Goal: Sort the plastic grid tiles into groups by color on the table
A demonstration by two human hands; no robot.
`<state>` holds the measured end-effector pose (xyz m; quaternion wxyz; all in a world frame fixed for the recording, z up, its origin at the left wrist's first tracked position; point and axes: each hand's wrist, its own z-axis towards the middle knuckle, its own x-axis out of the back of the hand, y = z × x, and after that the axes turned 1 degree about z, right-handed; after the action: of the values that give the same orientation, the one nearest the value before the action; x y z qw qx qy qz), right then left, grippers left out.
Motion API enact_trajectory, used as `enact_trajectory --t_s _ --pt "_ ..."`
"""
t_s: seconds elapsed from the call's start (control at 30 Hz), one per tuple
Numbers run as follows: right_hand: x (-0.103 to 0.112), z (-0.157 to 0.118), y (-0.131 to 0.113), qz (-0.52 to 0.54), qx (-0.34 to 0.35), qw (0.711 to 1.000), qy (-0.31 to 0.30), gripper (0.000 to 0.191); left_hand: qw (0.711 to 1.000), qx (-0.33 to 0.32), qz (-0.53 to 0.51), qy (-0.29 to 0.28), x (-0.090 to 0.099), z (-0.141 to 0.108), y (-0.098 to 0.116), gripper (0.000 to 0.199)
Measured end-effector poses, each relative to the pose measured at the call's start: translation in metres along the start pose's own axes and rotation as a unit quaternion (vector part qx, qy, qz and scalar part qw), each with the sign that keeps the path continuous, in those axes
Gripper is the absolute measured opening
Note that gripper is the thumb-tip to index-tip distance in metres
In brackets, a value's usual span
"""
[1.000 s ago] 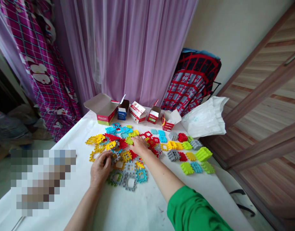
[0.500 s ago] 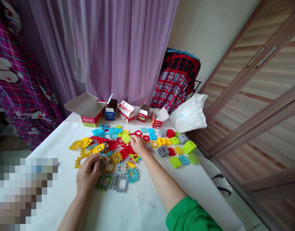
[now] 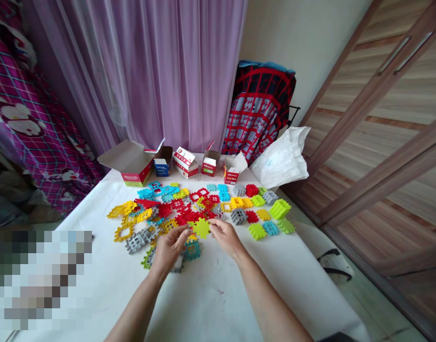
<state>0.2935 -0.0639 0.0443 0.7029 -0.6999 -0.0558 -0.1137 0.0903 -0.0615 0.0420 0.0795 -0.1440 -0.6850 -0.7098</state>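
A lime-green interlocking building tile (image 3: pixel 203 228) with notched edges is pinched at its right edge by my right hand (image 3: pixel 227 237). Just left of that tile is my left hand (image 3: pixel 171 248), its thumb and forefinger drawn close together; what lies between them, if anything, I cannot make out. Red tiles (image 3: pixel 187 217) lie behind the held tile. Grey tiles (image 3: pixel 142 238) and yellow tiles (image 3: pixel 123 232) spread to the left of my left hand. Below the hands, a teal tile (image 3: pixel 192 250) shows, while other pieces are partly covered by my left hand.
Sorted stacks of tiles stand on the right, among them grey (image 3: pixel 238 216) and lime-green (image 3: pixel 279 209) ones. Along the back are a large open box (image 3: pixel 137 172), a blue box (image 3: pixel 162 167), several red-and-white boxes (image 3: pixel 185 164) and a white bag (image 3: pixel 282 159). A white cloth covers the table (image 3: pixel 211 304).
My right hand has drawn the lime-green tile out of the pile toward me. My left hand has moved right, close to that tile, uncovering grey tiles on the left.
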Motion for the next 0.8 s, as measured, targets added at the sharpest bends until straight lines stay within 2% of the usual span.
enact_trajectory --t_s 0.1,0.23,0.37,0.43,0.6,0.67,0.77,0.8 --pt "0.002 -0.007 0.003 -0.012 0.006 1.0 -0.001 0.037 0.999 0.03 -0.03 -0.033 -0.018 0.004 0.007 0.059" --pt "0.01 -0.022 0.005 -0.035 0.043 0.998 0.027 0.041 0.995 0.069 -0.053 -0.05 -0.028 0.004 0.015 0.061" --pt "0.022 -0.044 0.004 -0.12 0.097 0.987 0.033 0.055 0.992 0.089 -0.059 -0.067 -0.035 0.002 0.023 0.062" --pt "0.027 -0.054 0.005 -0.174 0.118 0.976 0.06 0.054 0.991 0.09 -0.057 -0.08 -0.043 0.002 0.026 0.062" --pt "0.042 -0.064 0.019 -0.254 0.172 0.941 0.144 0.042 0.992 0.066 -0.031 -0.107 -0.07 0.002 0.034 0.061" --pt "0.056 -0.062 0.031 -0.274 0.19 0.921 0.203 0.039 0.993 0.05 -0.018 -0.104 -0.074 0.002 0.035 0.058" --pt "0.089 -0.057 0.054 -0.322 0.197 0.859 0.345 0.036 0.998 -0.004 0.034 -0.057 -0.064 0.003 0.027 0.045" --pt "0.101 -0.056 0.061 -0.343 0.193 0.835 0.385 0.036 0.992 -0.073 0.101 -0.013 -0.057 0.003 0.022 0.039"
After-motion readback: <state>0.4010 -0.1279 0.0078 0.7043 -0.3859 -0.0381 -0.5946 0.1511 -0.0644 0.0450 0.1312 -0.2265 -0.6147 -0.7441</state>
